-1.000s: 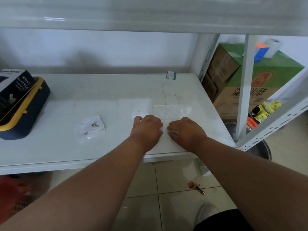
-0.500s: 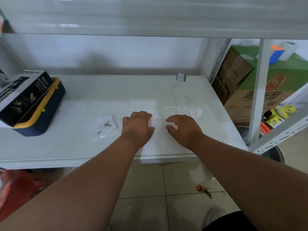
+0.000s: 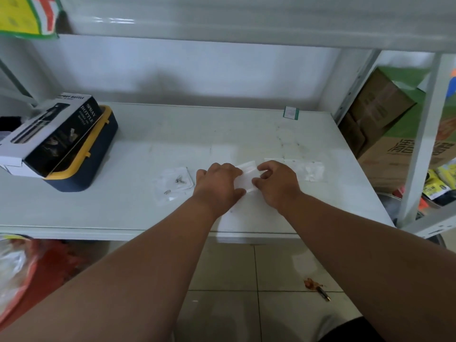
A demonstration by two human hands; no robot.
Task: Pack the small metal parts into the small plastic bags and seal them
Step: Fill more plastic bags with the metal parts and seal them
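A: Small plastic bags, clear and flat, are what the job turns on. Start with the big things, though. What holds them?

B: A white metal shelf (image 3: 148,149), wide and scuffed. On its left stands a dark blue case with a yellow rim (image 3: 84,164), and a black and white spray bottle carton (image 3: 49,137) lies on top of it. A loose spread of clear bags (image 3: 306,169) lies to the right of the hands.

A: And the hands?

B: The left hand (image 3: 217,186) and the right hand (image 3: 276,186) sit close together near the front edge. Between them they pinch one small clear plastic bag (image 3: 246,176), one at each side, fingers curled onto its edges.

A: That differs from a second ago?

B: Yes. Then both hands lay flat, knuckles up, pressing down on the bags. Now the bag is pinched between them and looks raised a little off the shelf. I judge it has just been picked from the pile; whether its mouth is open I cannot tell.

A: Where are the small metal parts (image 3: 179,181)?

B: Just left of the left hand, on another clear bag (image 3: 172,183), untouched. So filling has not begun for this bag; opening it looks like the step in hand.
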